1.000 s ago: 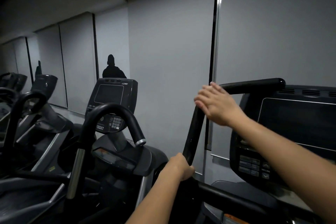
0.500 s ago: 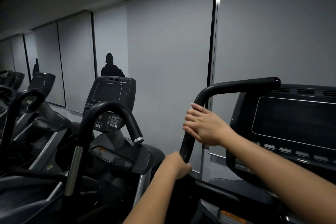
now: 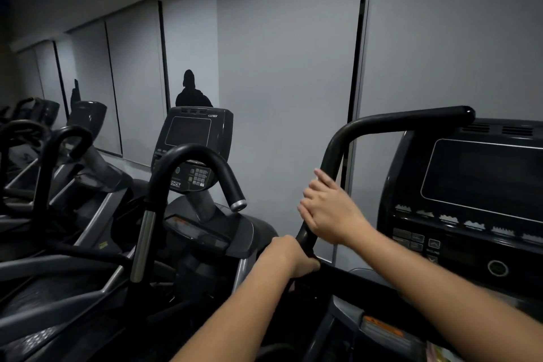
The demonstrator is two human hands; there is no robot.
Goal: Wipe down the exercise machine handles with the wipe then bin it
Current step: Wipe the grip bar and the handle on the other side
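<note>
The black curved handle (image 3: 396,119) of the exercise machine rises from the lower middle and bends right above the console. My right hand (image 3: 329,211) is wrapped around the upright part of this handle, fingers curled over its left side. No wipe shows; anything under the palm is hidden. My left hand (image 3: 291,256) grips the same bar just below, at its base, knuckles toward me.
The machine's dark console (image 3: 482,179) with its screen and buttons stands to the right. A neighbouring machine with a hooked handle (image 3: 194,153) and small console (image 3: 191,132) is on the left, more machines beyond. Grey blinds fill the wall; a dark silhouette of a person (image 3: 191,91) shows there.
My right hand has slid down the handle, from the bend at the top to the upright part just above my left hand. The left hand has kept its grip.
</note>
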